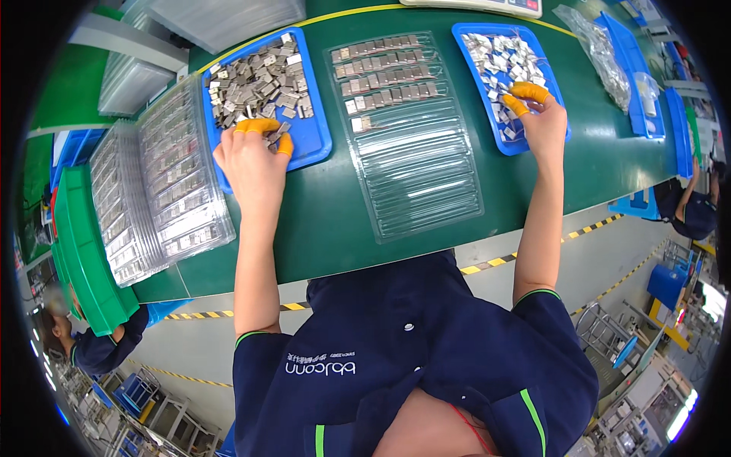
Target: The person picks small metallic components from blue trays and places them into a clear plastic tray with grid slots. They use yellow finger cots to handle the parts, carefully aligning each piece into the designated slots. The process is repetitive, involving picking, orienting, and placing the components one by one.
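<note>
Yellow-orange finger covers sit on the fingertips of both my hands. My left hand [257, 156] is at the near edge of a heap of small silver rectangular pieces [259, 80] in the left blue tray [311, 141]. Its fingers curl toward the thumb around a small silver piece. At the right blue tray [509, 146], my right hand [539, 114] brings thumb and forefinger together over small white pieces [502, 57]; whatever is between the tips is too small to make out. Between the trays lies a clear ribbed plastic tray [419, 183], its far rows holding silver pieces [388, 76].
Stacked clear trays filled with pieces [164, 179] stand at left beside a green bin [91, 251]. Further back are empty clear trays [221, 23] and a white device [487, 6]. A plastic bag [601, 57] and blue bins [636, 76] lie right. Co-workers [95, 343] appear at both sides.
</note>
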Tool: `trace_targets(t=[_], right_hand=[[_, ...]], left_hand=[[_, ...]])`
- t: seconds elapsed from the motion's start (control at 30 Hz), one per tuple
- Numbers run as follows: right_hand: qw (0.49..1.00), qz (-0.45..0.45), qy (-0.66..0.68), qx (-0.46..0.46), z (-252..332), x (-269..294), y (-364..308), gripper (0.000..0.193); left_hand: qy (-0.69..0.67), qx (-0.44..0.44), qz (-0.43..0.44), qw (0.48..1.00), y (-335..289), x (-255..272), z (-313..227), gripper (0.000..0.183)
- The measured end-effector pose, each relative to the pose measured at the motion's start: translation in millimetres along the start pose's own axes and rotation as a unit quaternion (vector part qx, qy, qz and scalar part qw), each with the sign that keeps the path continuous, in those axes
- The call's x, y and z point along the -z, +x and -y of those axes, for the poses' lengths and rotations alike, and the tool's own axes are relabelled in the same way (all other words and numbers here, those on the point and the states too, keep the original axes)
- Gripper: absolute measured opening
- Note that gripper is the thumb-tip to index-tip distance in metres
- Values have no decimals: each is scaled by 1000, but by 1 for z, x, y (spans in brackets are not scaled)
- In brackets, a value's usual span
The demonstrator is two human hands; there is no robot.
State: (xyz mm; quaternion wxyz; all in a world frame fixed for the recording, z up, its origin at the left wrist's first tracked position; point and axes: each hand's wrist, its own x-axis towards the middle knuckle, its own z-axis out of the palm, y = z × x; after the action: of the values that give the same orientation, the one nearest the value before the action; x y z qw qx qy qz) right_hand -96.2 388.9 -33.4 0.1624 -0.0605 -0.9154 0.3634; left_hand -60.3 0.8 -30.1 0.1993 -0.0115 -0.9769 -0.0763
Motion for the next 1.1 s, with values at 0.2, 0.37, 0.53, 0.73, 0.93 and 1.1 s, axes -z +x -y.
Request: trace_targets(t=[0.2,0.37,0.53,0.73,0.93,1.1], right_hand=[[964,25,244,-105,9,12,-3,21],[922,12,373,-106,18,13,-9,21],[917,72,386,-67,54,-5,-31,25],[848,196,484,-90,118,-22,-70,19],[869,230,427,-103,131,-31,-83,19],[895,262,356,-61,126,-23,-80,16]], left_hand=[[-251,207,28,945,-4,12,-12,19],[-504,190,-5,843,-17,20,-43,21],[-712,259,87,647,-30,22,-73,27],[-722,223,149,637,-33,24,-86,26],[-735,202,139,633,-39,27,-86,24],[-717,180,156,655,-44,29,-84,26]])
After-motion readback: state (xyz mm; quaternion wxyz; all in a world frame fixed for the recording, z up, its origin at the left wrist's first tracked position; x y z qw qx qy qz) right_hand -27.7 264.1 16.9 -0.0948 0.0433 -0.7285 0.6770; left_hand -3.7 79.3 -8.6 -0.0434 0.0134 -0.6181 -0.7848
